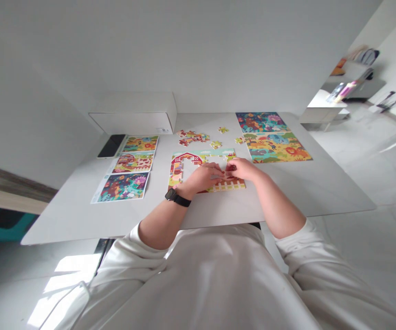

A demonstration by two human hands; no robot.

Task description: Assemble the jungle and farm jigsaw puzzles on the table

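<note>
The left hand (201,178) and right hand (244,168) are being held together, pinched on a red piece (230,174) at the farm puzzle (184,161). Its centre is being left open; loose pieces (193,137) are lying on the desk (287,192).

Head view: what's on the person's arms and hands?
The left hand and right hand are bare, no gloves. A black strap watch sits on the left wrist. Loose white long sleeves end near the elbows.

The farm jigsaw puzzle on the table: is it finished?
The farm jigsaw puzzle is unfinished: part of its border is joined, but its middle gapes open onto the white table, and loose pieces lie beyond it.
</note>
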